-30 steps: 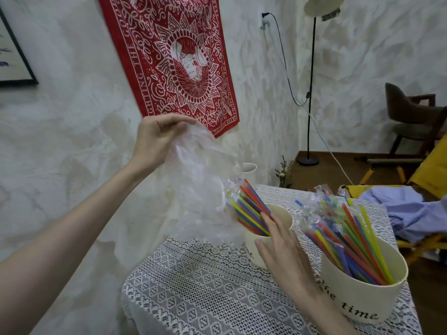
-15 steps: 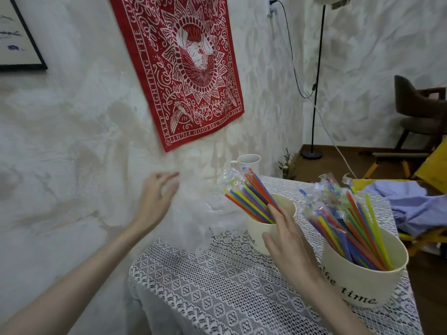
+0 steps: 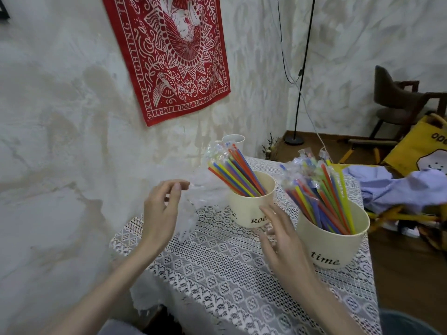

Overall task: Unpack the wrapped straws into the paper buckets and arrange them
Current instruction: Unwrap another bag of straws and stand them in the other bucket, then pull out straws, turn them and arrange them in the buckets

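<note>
Two cream paper buckets stand on the lace tablecloth (image 3: 217, 274). The small bucket (image 3: 244, 211) holds a leaning bundle of coloured straws (image 3: 234, 172) with crinkled wrapper ends at the top. More wrapped straws (image 3: 319, 194) fill the large bucket (image 3: 333, 247) to its right. My right hand (image 3: 280, 238) is open with straight fingers, just in front of the small bucket, between the two buckets. My left hand (image 3: 162, 209) hovers left of the small bucket with loosely curved fingers. A blurred clear plastic wrapper (image 3: 193, 209) is right beside those fingers, over the table's left side.
A white mug (image 3: 233, 139) stands behind the small bucket near the wall. A red wall hanging (image 3: 174, 56) is above. Right of the table lie a blue cloth (image 3: 399, 187) and a yellow bag (image 3: 420, 146), with a chair (image 3: 396, 102) and a lamp stand (image 3: 294, 140) beyond.
My left hand held the clear wrapper up high, let it go, and has come down toward the table. The wrapper has dropped beside it. My right hand slid off the small bucket's rim.
</note>
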